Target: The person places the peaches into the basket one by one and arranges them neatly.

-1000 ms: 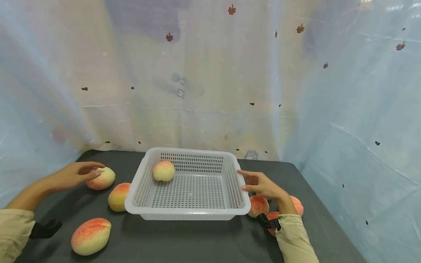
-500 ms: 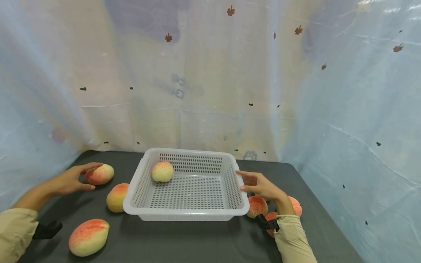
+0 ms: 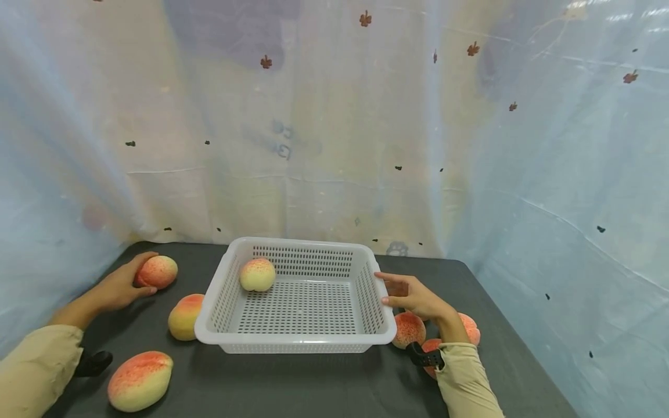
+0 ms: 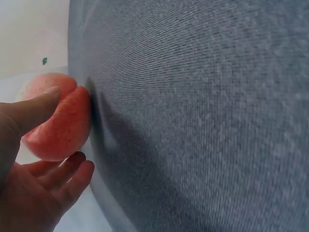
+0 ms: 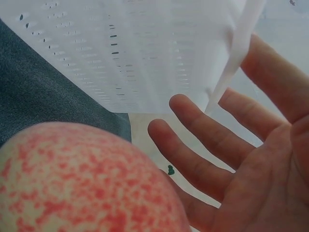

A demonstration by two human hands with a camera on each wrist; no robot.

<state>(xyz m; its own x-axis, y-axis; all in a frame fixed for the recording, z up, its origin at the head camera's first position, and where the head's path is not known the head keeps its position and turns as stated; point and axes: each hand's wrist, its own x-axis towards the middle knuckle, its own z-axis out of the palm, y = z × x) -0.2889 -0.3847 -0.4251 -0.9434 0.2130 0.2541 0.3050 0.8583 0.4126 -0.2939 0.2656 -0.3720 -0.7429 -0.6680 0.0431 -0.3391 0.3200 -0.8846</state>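
Observation:
My left hand (image 3: 119, 287) is around a red-and-cream peach (image 3: 158, 272) at the table's far left. In the left wrist view, the thumb lies across the peach (image 4: 63, 121) and the fingers curve beneath it. My right hand (image 3: 416, 297) holds the right rim of a white plastic basket (image 3: 300, 338). The right wrist view shows thumb and index finger over the rim, with other fingers (image 5: 193, 159) outside the wall. Inside the basket, at its back left, sits one pale peach (image 3: 258, 274).
Left of the basket are a yellow-orange peach (image 3: 185, 317) and, nearer, a large peach (image 3: 140, 381). Several red peaches (image 3: 409, 330) lie by my right wrist, one large in the right wrist view. A patterned curtain (image 3: 324, 128) stands behind the dark table (image 3: 292, 383).
My left hand has turned and closed around the far-left peach, which has shifted slightly left. The right hand stays on the basket rim.

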